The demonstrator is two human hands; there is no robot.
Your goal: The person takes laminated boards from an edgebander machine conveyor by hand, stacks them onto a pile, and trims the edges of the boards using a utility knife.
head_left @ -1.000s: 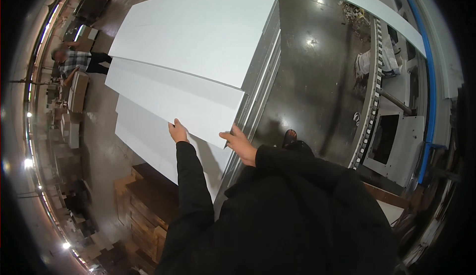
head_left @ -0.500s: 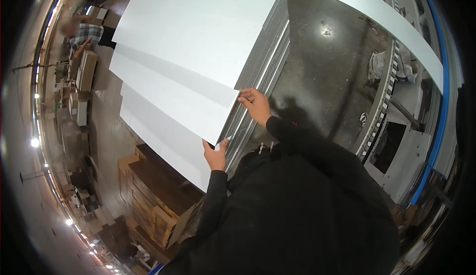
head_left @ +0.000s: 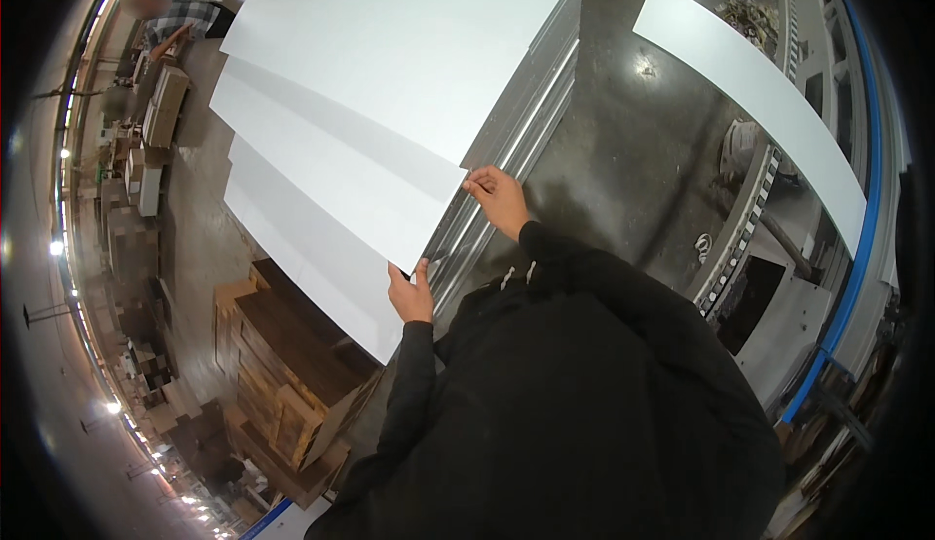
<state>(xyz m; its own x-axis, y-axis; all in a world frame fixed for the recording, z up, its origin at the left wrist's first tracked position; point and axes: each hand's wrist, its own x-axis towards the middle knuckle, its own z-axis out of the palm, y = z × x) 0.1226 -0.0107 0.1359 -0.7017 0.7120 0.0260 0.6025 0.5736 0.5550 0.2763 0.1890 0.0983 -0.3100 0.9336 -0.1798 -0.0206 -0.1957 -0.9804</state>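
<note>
A stack of large white panels (head_left: 390, 43) stands in front of me, its layers fanned out unevenly and its metallic-grey edges showing on the right side. One white panel (head_left: 390, 185) juts out toward me over those beneath it. At its near left corner is my left hand (head_left: 411, 297), thumb on one side of the corner and fingers on the other. My right hand (head_left: 499, 199) pinches the same panel at its near right corner, with thumb and fingertips together. The panel lies on the stack between both hands.
Right of the stack runs a machine with a conveyor edge (head_left: 745, 228) and a blue rail (head_left: 862, 209); a long white panel strip (head_left: 769, 102) lies across it. Brown wooden cabinets (head_left: 302, 345) stand at lower left. Far left, a person in a checked shirt (head_left: 175, 14) stands near boxes.
The view has shifted slightly, while both hands keep their hold on the panel's corners. On the machine at right, the long white strip has moved nearer to me.
</note>
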